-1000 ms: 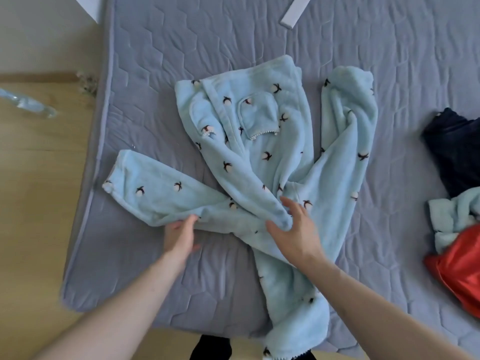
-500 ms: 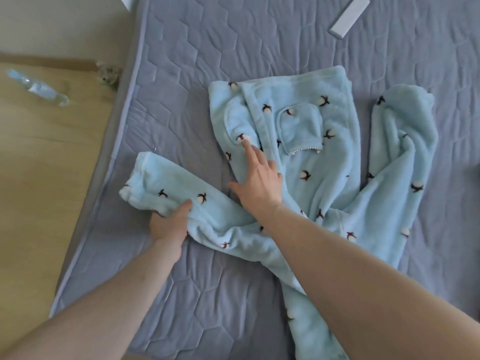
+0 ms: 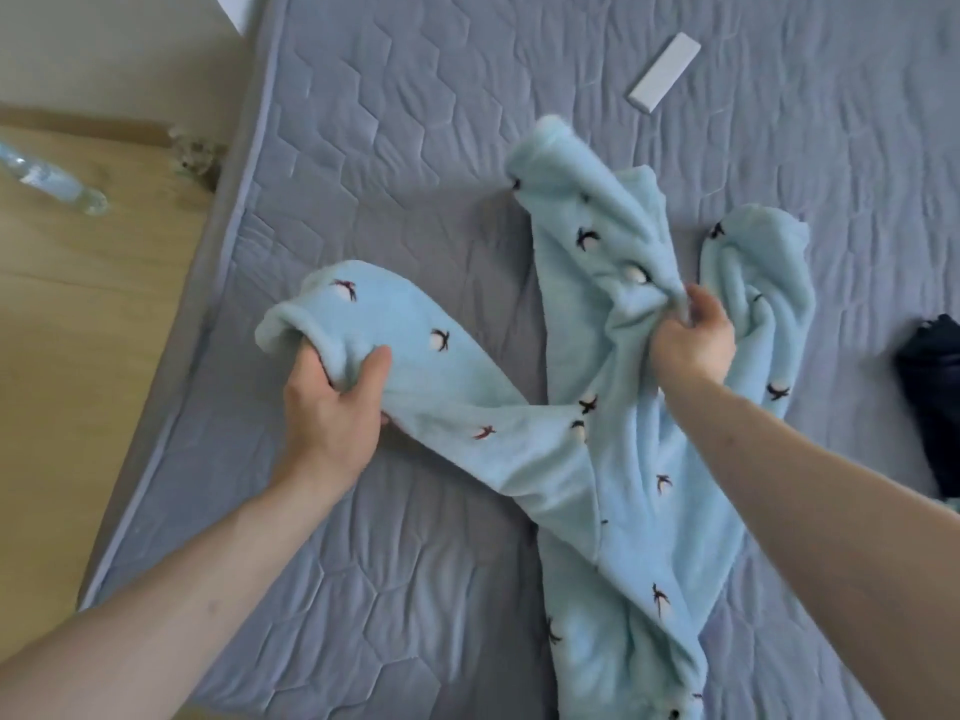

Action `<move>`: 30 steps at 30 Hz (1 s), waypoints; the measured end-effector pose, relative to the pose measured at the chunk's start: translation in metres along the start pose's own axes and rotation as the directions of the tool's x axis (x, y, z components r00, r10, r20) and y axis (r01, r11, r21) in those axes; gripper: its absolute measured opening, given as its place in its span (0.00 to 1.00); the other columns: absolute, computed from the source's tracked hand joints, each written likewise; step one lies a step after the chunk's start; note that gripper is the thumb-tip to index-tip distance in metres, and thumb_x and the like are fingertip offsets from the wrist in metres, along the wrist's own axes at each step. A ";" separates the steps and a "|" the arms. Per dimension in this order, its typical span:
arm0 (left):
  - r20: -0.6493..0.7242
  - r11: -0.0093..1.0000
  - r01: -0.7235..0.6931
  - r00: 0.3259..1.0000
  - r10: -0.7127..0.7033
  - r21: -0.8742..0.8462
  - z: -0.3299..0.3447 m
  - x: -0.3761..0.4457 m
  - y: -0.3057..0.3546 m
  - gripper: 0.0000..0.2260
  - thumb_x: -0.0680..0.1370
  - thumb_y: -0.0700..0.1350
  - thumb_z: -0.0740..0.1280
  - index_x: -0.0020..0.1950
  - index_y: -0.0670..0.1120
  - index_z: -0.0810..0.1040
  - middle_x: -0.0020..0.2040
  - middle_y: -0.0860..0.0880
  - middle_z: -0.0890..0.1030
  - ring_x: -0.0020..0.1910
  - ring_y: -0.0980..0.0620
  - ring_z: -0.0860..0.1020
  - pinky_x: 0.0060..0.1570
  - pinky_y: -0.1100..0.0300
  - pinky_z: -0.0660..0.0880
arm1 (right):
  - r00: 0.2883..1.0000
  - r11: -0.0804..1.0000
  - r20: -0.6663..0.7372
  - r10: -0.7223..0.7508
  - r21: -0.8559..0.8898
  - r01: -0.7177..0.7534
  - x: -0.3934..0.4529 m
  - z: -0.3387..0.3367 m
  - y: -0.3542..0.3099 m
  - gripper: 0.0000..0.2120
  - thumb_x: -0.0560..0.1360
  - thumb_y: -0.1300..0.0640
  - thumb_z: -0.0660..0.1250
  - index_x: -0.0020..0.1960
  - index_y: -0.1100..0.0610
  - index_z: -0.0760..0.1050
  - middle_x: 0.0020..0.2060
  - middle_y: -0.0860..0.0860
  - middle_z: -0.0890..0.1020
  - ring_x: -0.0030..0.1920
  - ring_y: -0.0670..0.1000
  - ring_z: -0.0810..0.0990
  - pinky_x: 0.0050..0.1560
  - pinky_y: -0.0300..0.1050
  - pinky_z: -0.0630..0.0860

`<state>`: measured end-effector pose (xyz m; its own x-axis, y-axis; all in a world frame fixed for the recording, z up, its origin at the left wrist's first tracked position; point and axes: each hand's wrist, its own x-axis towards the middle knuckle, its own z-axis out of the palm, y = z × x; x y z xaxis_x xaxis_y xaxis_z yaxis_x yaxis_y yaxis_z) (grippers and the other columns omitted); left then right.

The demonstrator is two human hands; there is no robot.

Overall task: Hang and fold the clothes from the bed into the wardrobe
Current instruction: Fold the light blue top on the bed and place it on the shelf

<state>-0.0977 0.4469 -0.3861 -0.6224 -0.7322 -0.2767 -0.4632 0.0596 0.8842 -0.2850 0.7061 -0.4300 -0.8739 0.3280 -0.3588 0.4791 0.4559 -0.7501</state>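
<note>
A fluffy light-blue robe point(image 3: 613, 480) with small dark and white motifs lies bunched on the grey quilted bed point(image 3: 405, 127). My left hand point(image 3: 332, 407) grips its left sleeve near the cuff, thumb on top of the fabric. My right hand point(image 3: 691, 340) clutches a gathered fold of the robe's upper body and lifts it off the mattress. The robe's lower part hangs over the bed's near edge. The wardrobe is not in view.
A white flat box point(image 3: 665, 72) lies on the bed at the back. A dark garment point(image 3: 930, 397) sits at the right edge. On the wooden floor point(image 3: 78, 314) to the left lies a clear plastic bottle point(image 3: 52, 176).
My right hand went from lying flat on the collar to gripping and lifting the robe's body to the right. My left hand slid along the sleeve toward the cuff and closed on it.
</note>
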 end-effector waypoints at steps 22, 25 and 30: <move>0.574 0.991 -0.081 0.819 0.004 0.108 0.332 -0.092 0.208 0.28 0.77 0.48 0.70 0.76 0.52 0.66 0.43 0.52 0.80 0.34 0.50 0.84 0.47 0.57 0.83 | 0.993 0.997 0.087 0.075 0.014 -0.076 -0.051 -0.214 0.092 0.18 0.78 0.61 0.64 0.66 0.46 0.71 0.63 0.41 0.75 0.50 0.37 0.77 0.52 0.52 0.81; 0.653 0.980 0.030 0.742 -0.153 0.196 0.351 -0.111 0.180 0.31 0.77 0.47 0.69 0.80 0.50 0.64 0.50 0.52 0.78 0.44 0.47 0.85 0.53 0.56 0.82 | 0.984 0.992 0.127 0.128 -0.023 -0.126 -0.050 -0.227 0.113 0.19 0.79 0.60 0.64 0.68 0.48 0.71 0.63 0.42 0.76 0.51 0.38 0.77 0.50 0.50 0.80; 0.534 0.972 -0.056 0.842 -0.077 0.229 0.288 -0.124 0.088 0.16 0.77 0.40 0.66 0.65 0.48 0.77 0.59 0.49 0.76 0.50 0.47 0.82 0.55 0.51 0.80 | 0.944 0.978 0.258 0.204 -0.098 -0.185 -0.057 -0.224 0.144 0.21 0.79 0.54 0.68 0.71 0.49 0.70 0.63 0.45 0.77 0.50 0.37 0.78 0.42 0.39 0.75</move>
<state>-0.2427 0.7379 -0.3824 -0.8249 -0.2592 -0.5023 -0.5600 0.2547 0.7883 -0.1474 0.9386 -0.3929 -0.7485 0.1890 -0.6356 0.6380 0.4667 -0.6126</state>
